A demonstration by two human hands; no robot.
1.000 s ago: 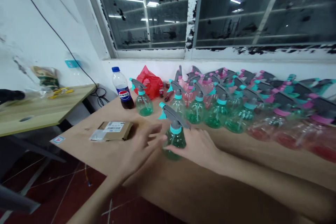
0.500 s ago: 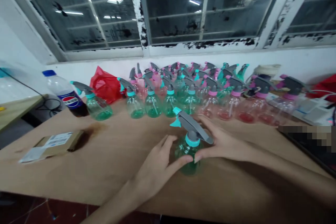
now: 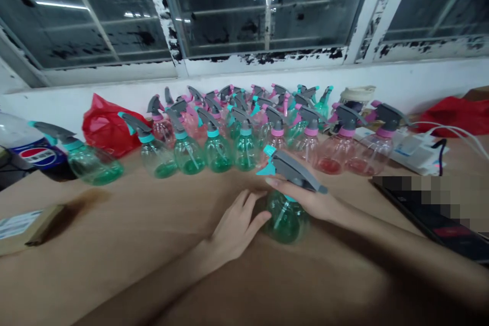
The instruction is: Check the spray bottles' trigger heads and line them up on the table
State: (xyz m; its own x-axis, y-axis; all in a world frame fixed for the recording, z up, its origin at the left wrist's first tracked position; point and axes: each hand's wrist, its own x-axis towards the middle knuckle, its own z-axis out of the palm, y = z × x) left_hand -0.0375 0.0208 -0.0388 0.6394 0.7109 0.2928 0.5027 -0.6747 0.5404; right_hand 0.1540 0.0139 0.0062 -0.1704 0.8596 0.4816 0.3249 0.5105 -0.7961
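Head view: my right hand [image 3: 313, 198] is closed around the neck of a green spray bottle [image 3: 287, 221], just under its grey and turquoise trigger head [image 3: 296, 169], with one digit across the front and the rest partly hidden behind. The bottle stands about upright on the brown table [image 3: 160, 219], in front of the rows of other bottles, its nozzle pointing to my left.

My left hand [image 3: 235, 224] is at the bottle's left side, fingers partly spread and slightly curled, thumb apart from them and reaching toward the bottle's wall. I can't tell whether the thumb touches it; I have no grip with that hand.

Beyond my hands, the front row runs from green bottles [image 3: 218, 155] on the left to pink bottles [image 3: 331, 158] on the right, with more packed behind. Farther left, a separate green bottle [image 3: 95, 165] sits beside a Pepsi bottle [image 3: 42, 155], near a red plastic bag [image 3: 109, 127]. A labelled cardboard package [image 3: 30, 226] lies at the left edge, and a dark flat device [image 3: 428, 214] lies to my right.
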